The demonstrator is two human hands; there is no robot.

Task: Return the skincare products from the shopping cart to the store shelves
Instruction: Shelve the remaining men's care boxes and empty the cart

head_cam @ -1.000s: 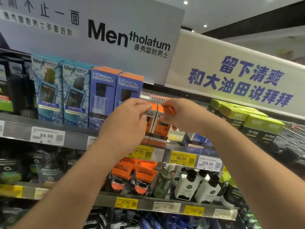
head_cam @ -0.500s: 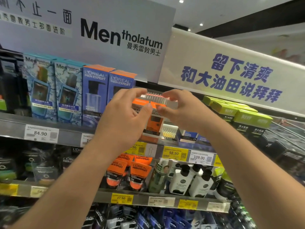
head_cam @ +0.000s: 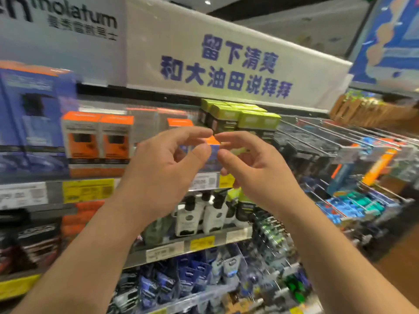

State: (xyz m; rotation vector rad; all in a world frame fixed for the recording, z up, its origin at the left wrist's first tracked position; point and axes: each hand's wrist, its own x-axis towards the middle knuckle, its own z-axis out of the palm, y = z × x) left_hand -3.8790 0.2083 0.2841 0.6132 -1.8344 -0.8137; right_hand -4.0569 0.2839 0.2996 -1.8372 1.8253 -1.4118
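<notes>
Two orange-and-white skincare boxes (head_cam: pixel 97 139) stand side by side on the upper shelf (head_cam: pixel 54 191), left of my hands. My left hand (head_cam: pixel 167 168) and my right hand (head_cam: pixel 256 175) hover in front of that shelf. Their fingers are loosely curled, the fingertips nearly meet, and they hold nothing. In the gap between the fingertips a small blue box with an orange top (head_cam: pixel 210 152) shows, standing on the shelf behind them. The whole view is motion-blurred. The shopping cart is out of view.
Green-topped boxes (head_cam: pixel 244 118) stand on the same shelf to the right. White pump bottles (head_cam: pixel 201 214) fill the shelf below. A tall blue box (head_cam: pixel 34 114) stands far left. Wire hook racks (head_cam: pixel 340 150) with hanging packs stick out on the right.
Both hands have let go of the orange boxes, which now stand on the shelf. The hands have drawn back and the view has swung right.
</notes>
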